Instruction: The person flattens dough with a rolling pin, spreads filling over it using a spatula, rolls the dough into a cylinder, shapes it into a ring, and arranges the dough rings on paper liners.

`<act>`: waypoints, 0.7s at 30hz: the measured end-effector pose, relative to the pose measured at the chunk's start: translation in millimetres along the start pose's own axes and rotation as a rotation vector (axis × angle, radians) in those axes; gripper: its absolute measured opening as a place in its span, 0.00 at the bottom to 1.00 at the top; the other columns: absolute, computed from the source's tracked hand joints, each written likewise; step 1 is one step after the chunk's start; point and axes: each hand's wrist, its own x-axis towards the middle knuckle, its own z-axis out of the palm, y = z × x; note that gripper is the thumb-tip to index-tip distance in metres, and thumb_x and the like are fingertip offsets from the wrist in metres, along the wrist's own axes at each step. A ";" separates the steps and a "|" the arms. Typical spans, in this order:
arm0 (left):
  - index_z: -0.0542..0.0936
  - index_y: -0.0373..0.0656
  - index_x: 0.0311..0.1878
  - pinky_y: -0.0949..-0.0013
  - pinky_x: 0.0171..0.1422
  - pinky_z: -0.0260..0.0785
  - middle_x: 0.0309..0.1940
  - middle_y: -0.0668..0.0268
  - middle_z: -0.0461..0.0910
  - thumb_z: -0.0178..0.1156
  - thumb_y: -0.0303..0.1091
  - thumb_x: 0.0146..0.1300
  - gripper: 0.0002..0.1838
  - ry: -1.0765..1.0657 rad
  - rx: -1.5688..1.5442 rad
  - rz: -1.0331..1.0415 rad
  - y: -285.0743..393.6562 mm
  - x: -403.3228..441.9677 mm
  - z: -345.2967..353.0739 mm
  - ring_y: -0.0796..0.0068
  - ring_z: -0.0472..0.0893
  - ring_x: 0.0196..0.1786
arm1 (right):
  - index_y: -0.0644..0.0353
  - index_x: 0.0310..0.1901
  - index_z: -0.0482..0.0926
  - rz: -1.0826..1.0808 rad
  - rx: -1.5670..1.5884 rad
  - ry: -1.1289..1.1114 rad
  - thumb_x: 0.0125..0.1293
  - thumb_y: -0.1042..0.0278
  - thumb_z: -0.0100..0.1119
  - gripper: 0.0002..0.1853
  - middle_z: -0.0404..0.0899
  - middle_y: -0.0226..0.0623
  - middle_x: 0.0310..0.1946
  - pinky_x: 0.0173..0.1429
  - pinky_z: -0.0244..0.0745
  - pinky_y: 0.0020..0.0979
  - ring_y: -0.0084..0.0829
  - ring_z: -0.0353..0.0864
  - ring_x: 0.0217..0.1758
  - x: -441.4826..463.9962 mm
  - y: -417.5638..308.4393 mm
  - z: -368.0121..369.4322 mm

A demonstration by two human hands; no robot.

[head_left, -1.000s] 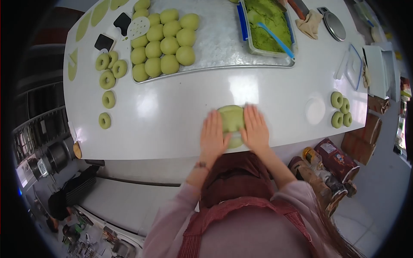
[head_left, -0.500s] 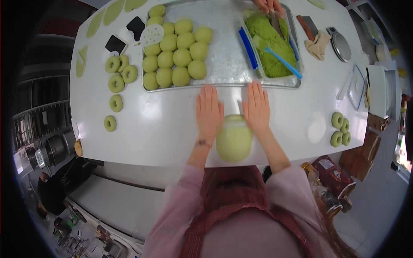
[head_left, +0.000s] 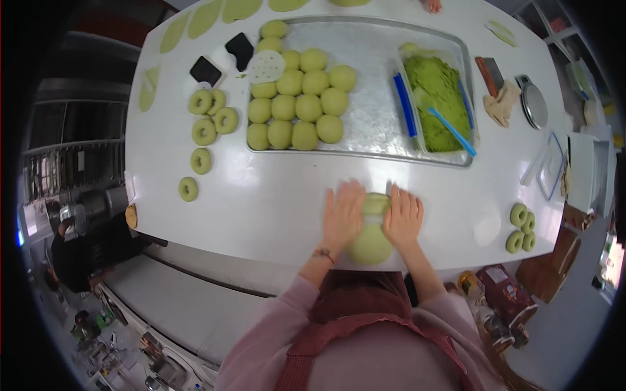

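A flat oval of green dough [head_left: 370, 246] lies near the table's front edge, its far end showing between my hands. Across it runs a pale band that looks like a rolling pin [head_left: 374, 220], its ends hidden under my palms. My left hand [head_left: 343, 215] is flat over the left end, slightly blurred, with fingers stretched forward. On the right end rests my right hand [head_left: 403, 216], also flat with straight fingers. Neither hand is wrapped around anything.
Beyond my hands, a metal tray [head_left: 372, 85] holds green dough balls [head_left: 304, 135] and a tub of green filling [head_left: 435, 98] with a blue-handled tool. Dough rings [head_left: 204, 131] sit left; more stand right near a scale [head_left: 534, 104]. A co-worker's hand [head_left: 433, 6] shows at the far edge.
My hands and the pale band have drawn back toward me over the dough. The co-worker's hands have left the tub. The whole view has shifted slightly.
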 end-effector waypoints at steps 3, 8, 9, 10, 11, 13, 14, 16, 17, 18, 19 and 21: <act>0.65 0.48 0.76 0.42 0.82 0.44 0.78 0.63 0.59 0.53 0.39 0.70 0.31 0.149 -0.037 0.011 -7.5 30.2 -7.0 0.61 0.56 0.80 | 0.57 0.72 0.67 -0.120 -0.111 0.121 0.62 0.64 0.53 0.34 0.69 0.44 0.67 0.75 0.58 0.51 0.46 0.67 0.70 41.8 1.8 2.9; 0.62 0.43 0.76 0.45 0.82 0.45 0.78 0.61 0.58 0.51 0.40 0.73 0.31 0.246 -0.137 -0.097 -17.3 86.9 -26.5 0.60 0.54 0.81 | 0.62 0.74 0.61 -0.105 0.126 0.112 0.69 0.66 0.52 0.32 0.66 0.49 0.68 0.78 0.55 0.50 0.53 0.62 0.73 101.6 5.6 2.1; 0.61 0.44 0.77 0.44 0.82 0.44 0.78 0.60 0.58 0.51 0.40 0.72 0.31 0.202 -0.102 -0.073 -12.3 64.1 -16.8 0.60 0.54 0.81 | 0.62 0.74 0.62 -0.100 0.100 0.080 0.69 0.65 0.52 0.32 0.67 0.49 0.68 0.77 0.55 0.51 0.52 0.63 0.73 77.8 4.5 -1.8; 0.61 0.45 0.77 0.44 0.82 0.44 0.78 0.60 0.57 0.51 0.39 0.72 0.32 0.182 -0.087 0.001 -5.9 31.0 -3.3 0.59 0.54 0.81 | 0.61 0.73 0.64 -0.118 -0.016 0.124 0.68 0.62 0.52 0.32 0.68 0.49 0.67 0.77 0.56 0.51 0.50 0.64 0.73 45.2 7.1 12.0; 0.61 0.46 0.77 0.43 0.82 0.44 0.78 0.59 0.57 0.51 0.39 0.71 0.32 0.160 -0.074 0.074 -3.1 11.6 3.3 0.59 0.54 0.81 | 0.60 0.73 0.65 -0.166 -0.054 0.078 0.67 0.59 0.53 0.33 0.69 0.49 0.66 0.73 0.59 0.50 0.48 0.67 0.69 13.4 12.4 20.9; 0.61 0.46 0.77 0.43 0.82 0.43 0.78 0.58 0.57 0.50 0.38 0.71 0.32 0.182 -0.068 0.047 -6.3 27.4 -7.5 0.58 0.54 0.81 | 0.60 0.70 0.68 -0.134 -0.091 0.067 0.67 0.60 0.54 0.31 0.73 0.46 0.60 0.66 0.64 0.48 0.46 0.72 0.62 13.3 7.9 18.3; 0.61 0.47 0.77 0.42 0.82 0.42 0.78 0.58 0.57 0.50 0.38 0.71 0.32 0.181 -0.074 0.039 -4.3 34.2 -14.7 0.58 0.54 0.81 | 0.60 0.67 0.71 -0.117 -0.019 0.094 0.67 0.62 0.55 0.28 0.74 0.45 0.57 0.63 0.65 0.48 0.46 0.73 0.58 28.9 8.4 16.0; 0.61 0.46 0.77 0.44 0.82 0.44 0.78 0.58 0.57 0.53 0.38 0.71 0.32 0.263 -0.191 0.016 -15.3 82.9 -30.4 0.57 0.55 0.80 | 0.61 0.52 0.78 -0.116 0.141 0.226 0.67 0.66 0.59 0.15 0.76 0.44 0.44 0.54 0.70 0.45 0.47 0.75 0.49 92.2 4.3 4.2; 0.61 0.45 0.77 0.45 0.82 0.45 0.77 0.58 0.58 0.54 0.38 0.71 0.32 0.301 -0.203 0.010 -20.4 99.9 -33.2 0.57 0.55 0.80 | 0.62 0.47 0.77 -0.142 0.219 0.143 0.67 0.66 0.59 0.11 0.77 0.44 0.41 0.52 0.71 0.44 0.47 0.75 0.46 113.1 8.9 4.2; 0.62 0.44 0.76 0.48 0.81 0.48 0.76 0.57 0.60 0.57 0.38 0.70 0.32 0.345 -0.203 0.040 -25.0 111.4 -38.9 0.56 0.57 0.79 | 0.62 0.42 0.76 -0.169 0.296 0.059 0.68 0.66 0.59 0.09 0.77 0.44 0.38 0.49 0.72 0.44 0.47 0.76 0.44 123.3 16.8 4.5; 0.62 0.44 0.76 0.48 0.81 0.48 0.76 0.57 0.60 0.57 0.38 0.70 0.32 0.364 -0.201 0.045 -25.0 111.0 -46.9 0.56 0.57 0.79 | 0.62 0.38 0.75 -0.238 0.212 0.050 0.68 0.65 0.60 0.09 0.76 0.44 0.33 0.46 0.73 0.43 0.47 0.77 0.42 125.8 20.0 2.9; 0.63 0.44 0.75 0.50 0.81 0.49 0.75 0.57 0.62 0.58 0.37 0.69 0.32 0.384 -0.263 0.131 -30.7 91.0 -63.5 0.56 0.60 0.77 | 0.60 0.39 0.76 -0.292 0.284 -0.135 0.66 0.65 0.61 0.08 0.77 0.43 0.36 0.48 0.73 0.44 0.46 0.77 0.44 116.0 19.5 -20.2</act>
